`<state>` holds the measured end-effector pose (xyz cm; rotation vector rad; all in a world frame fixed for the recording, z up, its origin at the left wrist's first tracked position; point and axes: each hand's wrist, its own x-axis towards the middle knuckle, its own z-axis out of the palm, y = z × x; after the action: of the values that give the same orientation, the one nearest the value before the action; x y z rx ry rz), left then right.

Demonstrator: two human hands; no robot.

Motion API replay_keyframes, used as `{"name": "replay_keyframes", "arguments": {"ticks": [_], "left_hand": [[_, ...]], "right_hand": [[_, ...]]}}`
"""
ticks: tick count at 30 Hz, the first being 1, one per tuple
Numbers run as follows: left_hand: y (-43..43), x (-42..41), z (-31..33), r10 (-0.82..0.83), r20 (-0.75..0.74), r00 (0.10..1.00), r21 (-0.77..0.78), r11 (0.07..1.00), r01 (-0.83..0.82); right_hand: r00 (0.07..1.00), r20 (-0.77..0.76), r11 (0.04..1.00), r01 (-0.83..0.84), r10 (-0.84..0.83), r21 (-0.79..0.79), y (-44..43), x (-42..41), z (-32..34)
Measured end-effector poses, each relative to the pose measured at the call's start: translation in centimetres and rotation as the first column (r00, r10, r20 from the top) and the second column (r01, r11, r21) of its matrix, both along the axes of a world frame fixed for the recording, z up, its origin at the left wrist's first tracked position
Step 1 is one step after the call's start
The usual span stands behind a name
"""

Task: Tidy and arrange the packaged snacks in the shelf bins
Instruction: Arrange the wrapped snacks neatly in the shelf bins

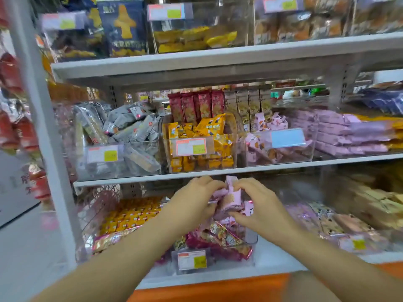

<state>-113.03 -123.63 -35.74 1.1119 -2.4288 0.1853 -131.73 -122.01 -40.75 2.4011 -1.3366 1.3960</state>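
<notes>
Shop shelving (pixel 218 59), white, w/ clear bins across each tier; heavy blur at edges. On lower tier, centre: front bin (pixel 250 238) w/ price tag (pixel 192 260), stuffed w/ magenta pkts (pixel 220 240) lying every which way. Just above that heap, holding a bunch of pink pkts (pixel 232 198) between both hands. Gripping from the left w/ left hand (pixel 196 198), fingers curled over top of bunch; gripping from the right w/ right hand (pixel 256 205), thumb underneath, fingers curled on upper edge. Both closed on same bunch, approx. equal reach, neither clearly nearer. Can't count pkts in bunch – too blurred. Long axis approx. upright, tilted a bit, top ends poking up between the hands toward mid-tier shelf lip.

Spotting matching pink wrappers in mid-tier bin (pixel 301 156) w/ blue label (pixel 286 138), up and to the right of the grip, just beside yellow-pkt bin (pixel 235 162). Prob. step in hand: pulling strays out of magenta bin, destined for that pink one. If so, needs a lift up and right, over shelf lip and bin's front wall, then release inside w/ the rest. Right hand on nearer side for that drop; left better for steadying. Risk: loose pkt slipping out of the squeeze, back into magenta heap.
</notes>
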Motion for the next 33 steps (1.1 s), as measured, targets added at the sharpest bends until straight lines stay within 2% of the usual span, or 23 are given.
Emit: {"name": "replay_keyframes", "arguments": {"ticks": [2,6,14,17,20,24,28,30,33], "left_hand": [[-1.2,0.2,-2.0,0.047,0.041,0.998,-0.079,0.996,-0.043],[-4.0,1.1,-5.6,-0.073,0.037,0.997,-0.211,0.974,0.079],[-6.8,2.2,-8.2,-0.135,0.098,0.986,-0.276,0.948,0.157],[-8.1,2.1,-8.3,-0.097,0.107,0.989,-0.284,0.951,0.124],[-9.4,2.0,-8.9,-0.003,0.153,0.988,-0.252,0.967,0.042],[-10.4,2.1,-9.9,0.08,0.262,0.962,-0.221,0.975,-0.02],[-11.1,1.7,-10.4,0.156,0.3,0.941,-0.275,0.959,-0.071],[-11.1,1.1,-9.8,0.244,0.357,0.902,-0.308,0.942,-0.133],[-11.6,1.0,-9.7,0.344,0.457,0.82,-0.245,0.935,-0.256]], "right_hand": [[0.997,0.071,1.0,0.013,-0.014,0.002,-1.2,0.4,-2.3],[0.988,0.151,0.999,0.035,-0.035,0.002,-3.6,0.9,-6.1],[0.98,0.193,0.991,0.07,-0.047,-0.114,-6.9,0.5,-8.5],[0.979,0.197,0.99,0.085,-0.061,-0.112,-8.5,0.6,-8.8],[0.979,0.203,0.999,0.033,-0.029,-0.015,-9.9,0.9,-9.4],[0.939,0.338,0.983,0.006,-0.068,0.182,-10.4,1.4,-10.0],[0.911,0.401,0.962,-0.014,-0.1,0.273,-10.7,1.3,-9.3],[0.888,0.444,0.947,-0.036,-0.117,0.32,-10.6,1.3,-8.6],[0.874,0.464,0.936,-0.033,-0.144,0.351,-9.9,1.4,-7.9]]}}
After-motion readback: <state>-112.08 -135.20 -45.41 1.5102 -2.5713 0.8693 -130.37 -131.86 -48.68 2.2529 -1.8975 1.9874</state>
